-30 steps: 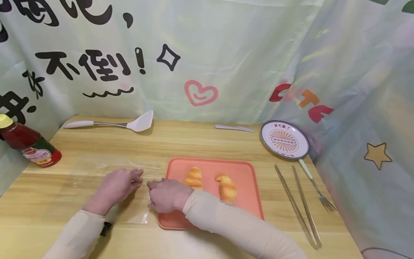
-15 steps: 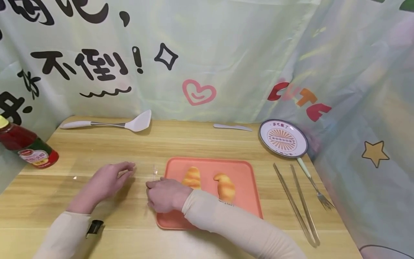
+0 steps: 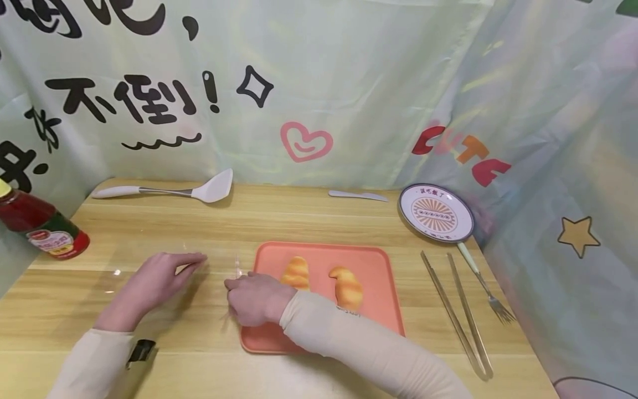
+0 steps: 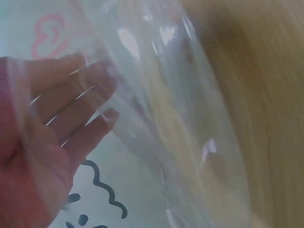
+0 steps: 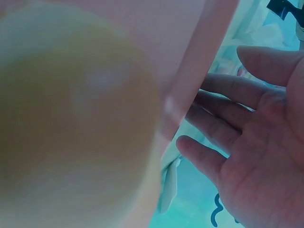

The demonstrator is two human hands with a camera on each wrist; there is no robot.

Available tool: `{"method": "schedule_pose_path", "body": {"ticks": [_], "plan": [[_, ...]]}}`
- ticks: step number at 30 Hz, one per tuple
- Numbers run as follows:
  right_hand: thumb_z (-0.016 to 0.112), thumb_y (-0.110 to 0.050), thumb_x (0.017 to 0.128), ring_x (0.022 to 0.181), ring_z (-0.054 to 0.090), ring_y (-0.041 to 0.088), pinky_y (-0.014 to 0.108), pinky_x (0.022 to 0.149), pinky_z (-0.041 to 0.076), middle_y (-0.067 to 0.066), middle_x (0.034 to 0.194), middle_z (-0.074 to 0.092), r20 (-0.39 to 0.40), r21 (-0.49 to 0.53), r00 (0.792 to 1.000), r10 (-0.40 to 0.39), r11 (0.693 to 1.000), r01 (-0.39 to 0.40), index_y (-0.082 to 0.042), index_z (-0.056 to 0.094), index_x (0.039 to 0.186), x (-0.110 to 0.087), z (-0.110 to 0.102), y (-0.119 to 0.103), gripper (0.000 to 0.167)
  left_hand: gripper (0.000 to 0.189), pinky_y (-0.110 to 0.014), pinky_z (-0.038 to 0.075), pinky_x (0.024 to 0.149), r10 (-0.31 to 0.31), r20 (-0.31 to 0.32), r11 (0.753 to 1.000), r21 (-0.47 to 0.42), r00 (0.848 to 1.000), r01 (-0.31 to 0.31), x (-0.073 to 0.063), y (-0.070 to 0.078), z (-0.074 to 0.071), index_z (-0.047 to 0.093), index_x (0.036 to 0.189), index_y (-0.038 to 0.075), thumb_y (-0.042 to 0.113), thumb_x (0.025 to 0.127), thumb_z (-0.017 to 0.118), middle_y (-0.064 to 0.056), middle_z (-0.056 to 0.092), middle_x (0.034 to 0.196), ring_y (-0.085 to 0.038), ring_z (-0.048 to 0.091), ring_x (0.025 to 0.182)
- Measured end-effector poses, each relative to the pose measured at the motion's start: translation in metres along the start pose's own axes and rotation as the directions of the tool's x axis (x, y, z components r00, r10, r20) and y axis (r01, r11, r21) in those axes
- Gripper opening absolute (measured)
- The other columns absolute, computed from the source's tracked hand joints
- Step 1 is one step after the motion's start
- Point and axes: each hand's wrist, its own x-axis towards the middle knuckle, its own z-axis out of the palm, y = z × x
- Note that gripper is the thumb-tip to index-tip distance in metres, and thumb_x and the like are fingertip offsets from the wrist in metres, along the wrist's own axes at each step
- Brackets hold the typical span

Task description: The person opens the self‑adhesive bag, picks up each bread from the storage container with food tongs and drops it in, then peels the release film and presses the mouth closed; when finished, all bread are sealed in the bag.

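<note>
1. Fingers straight, the left hand [image 3: 157,282] shows through clear plastic [image 4: 180,109] above the desk [image 3: 279,213], apparently spreading it.
2. The right hand [image 3: 256,299] (thumb apart, fingers loose) seemingly anchors its edge beside the tray [image 3: 349,252].

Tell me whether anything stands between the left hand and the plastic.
Nothing visible does. In the left wrist view, the plastic overlaps the left hand, with no other thing between them; whether they touch is unclear.

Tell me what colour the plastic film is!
The plastic film is colourless and see-through; the left wrist view shows it best.
</note>
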Motion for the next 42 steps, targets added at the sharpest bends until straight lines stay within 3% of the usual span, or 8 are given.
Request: {"method": "schedule_pose_path", "body": {"ticks": [9, 14, 19, 25, 32, 35, 38, 42], "plan": [[0.056, -0.024, 0.094, 0.138, 0.035, 0.009, 0.034, 0.115, 0.022, -0.01, 0.146, 0.046, 0.029, -0.035, 1.0, 0.012, 0.999, -0.011, -0.025, 0.073, 0.114, 0.002, -0.001, 0.0, 0.026, 0.025, -0.047, 0.053, 0.08, 0.071, -0.099, 0.994, -0.079, 0.992, -0.079, -0.002, -0.004, -0.008, 0.074, 0.112, 0.005, 0.003, 0.087, 0.074, -0.013, 0.07, 0.114, -0.032, 0.067, 0.099], [0.056, -0.023, 0.094, 0.138, 0.036, 0.009, 0.033, 0.116, 0.017, -0.009, 0.15, 0.042, 0.057, -0.004, 0.998, 0.019, 1.0, -0.018, -0.025, 0.073, 0.112, 0.003, -0.002, 0.001, 0.026, 0.026, -0.012, 0.042, 0.086, 0.061, -0.115, 0.995, -0.076, 0.991, -0.07, -0.003, -0.004, -0.013, 0.075, 0.114, 0.011, 0.007, 0.088, 0.074, -0.006, 0.07, 0.116, -0.026, 0.067, 0.101], [0.053, -0.022, 0.095, 0.138, 0.035, 0.007, 0.028, 0.114, 0.02, -0.01, 0.15, 0.042, 0.062, -0.008, 0.998, 0.02, 1.0, -0.019, -0.025, 0.075, 0.109, 0.002, -0.002, 0.001, 0.026, 0.026, -0.004, 0.034, 0.085, 0.03, -0.102, 0.994, -0.097, 0.994, -0.04, -0.005, -0.003, -0.018, 0.074, 0.118, 0.015, 0.013, 0.092, 0.071, -0.001, 0.07, 0.117, -0.024, 0.065, 0.104], [0.054, -0.023, 0.094, 0.138, 0.035, 0.006, 0.028, 0.114, 0.022, -0.011, 0.149, 0.043, 0.065, -0.02, 0.998, 0.014, 1.0, -0.013, -0.026, 0.075, 0.107, 0.002, -0.001, 0.001, 0.025, 0.023, -0.01, 0.039, 0.083, -0.016, -0.141, 0.995, -0.101, 0.99, 0.002, -0.007, 0.001, -0.021, 0.074, 0.118, 0.018, 0.018, 0.095, 0.067, 0.0, 0.07, 0.116, -0.022, 0.064, 0.106], [0.055, -0.023, 0.094, 0.138, 0.034, 0.005, 0.029, 0.114, 0.022, -0.011, 0.15, 0.041, 0.086, -0.001, 0.996, 0.024, 1.0, -0.024, -0.026, 0.074, 0.11, 0.003, -0.002, 0.003, 0.025, 0.022, -0.055, 0.047, 0.084, -0.032, -0.157, 0.995, -0.094, 0.987, 0.017, -0.005, 0.006, -0.023, 0.074, 0.117, 0.013, 0.017, 0.098, 0.063, -0.006, 0.071, 0.113, -0.034, 0.064, 0.105], [0.056, -0.022, 0.093, 0.138, 0.034, 0.006, 0.031, 0.114, 0.023, -0.011, 0.15, 0.041, 0.088, 0.003, 0.996, 0.022, 1.0, -0.023, -0.027, 0.074, 0.111, 0.003, -0.001, 0.003, 0.026, 0.022, -0.033, 0.05, 0.091, -0.021, -0.166, 0.996, -0.094, 0.986, 0.006, -0.005, 0.006, -0.023, 0.074, 0.117, 0.013, 0.016, 0.098, 0.064, -0.004, 0.071, 0.112, -0.029, 0.064, 0.104], [0.057, -0.023, 0.093, 0.138, 0.034, 0.006, 0.034, 0.114, 0.022, -0.012, 0.15, 0.041, 0.089, 0.01, 0.996, 0.023, 1.0, -0.024, -0.028, 0.074, 0.11, 0.004, -0.002, 0.004, 0.025, 0.022, -0.009, 0.039, 0.088, -0.001, -0.182, 0.995, -0.094, 0.983, -0.017, -0.005, 0.006, -0.022, 0.074, 0.117, 0.015, 0.014, 0.097, 0.065, -0.002, 0.071, 0.112, -0.014, 0.063, 0.104], [0.057, -0.023, 0.093, 0.138, 0.034, 0.006, 0.036, 0.115, 0.021, -0.012, 0.15, 0.041, 0.095, 0.015, 0.995, 0.026, 1.0, -0.027, -0.029, 0.074, 0.108, 0.004, -0.002, 0.005, 0.024, 0.023, -0.002, 0.033, 0.085, 0.013, -0.201, 0.994, -0.102, 0.979, -0.034, -0.006, 0.004, -0.021, 0.075, 0.117, 0.016, 0.012, 0.096, 0.066, -0.001, 0.072, 0.111, 0.002, 0.057, 0.104]]}}
